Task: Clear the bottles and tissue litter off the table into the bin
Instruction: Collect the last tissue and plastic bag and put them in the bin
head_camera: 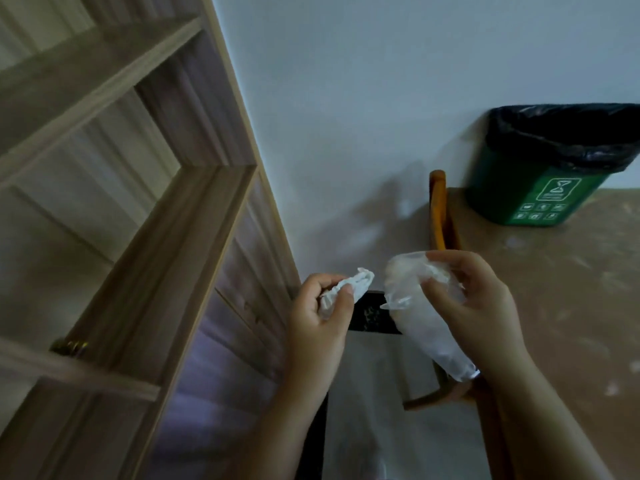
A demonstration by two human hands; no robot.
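Far right, bin [512,197] partly off-frame; blurred bottle [427,329] in right hand [485,299].

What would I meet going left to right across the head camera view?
Brass door knob → wooden door → left hand pinching a crumpled tissue → clear plastic bottle gripped by the right hand → green bin with a black liner.

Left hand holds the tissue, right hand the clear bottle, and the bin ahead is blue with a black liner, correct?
The bin is green, not blue; the head view shows it. The rest holds: left hand grips the tissue, right hand the clear bottle, and the liner is black.
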